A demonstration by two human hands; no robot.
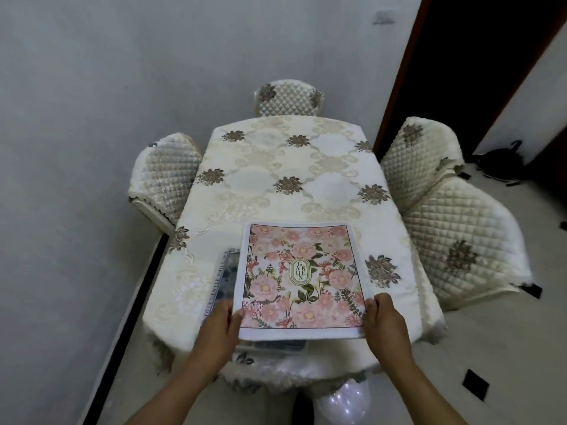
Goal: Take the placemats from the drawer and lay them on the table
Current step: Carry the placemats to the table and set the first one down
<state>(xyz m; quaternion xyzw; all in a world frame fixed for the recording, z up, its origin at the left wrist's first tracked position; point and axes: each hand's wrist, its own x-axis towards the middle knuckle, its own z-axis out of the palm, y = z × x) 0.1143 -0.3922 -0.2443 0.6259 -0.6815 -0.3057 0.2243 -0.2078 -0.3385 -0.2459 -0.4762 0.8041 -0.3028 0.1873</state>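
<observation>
A pink floral placemat (302,277) with a "GARDEN" label lies at the near end of the table (285,179), which wears a cream cloth with brown flowers. My left hand (219,326) grips its near left edge, thumb on top. My right hand (385,320) grips the near right edge the same way. A second placemat (225,271), blue-grey with lettering along its border, lies underneath and sticks out to the left and at the near side. No drawer is in view.
Quilted cream chairs stand at the left (162,176), the far end (288,98) and the right (445,216) of the table. A grey wall runs along the left. A dark doorway (460,72) and a black object (503,162) on the floor are at the right.
</observation>
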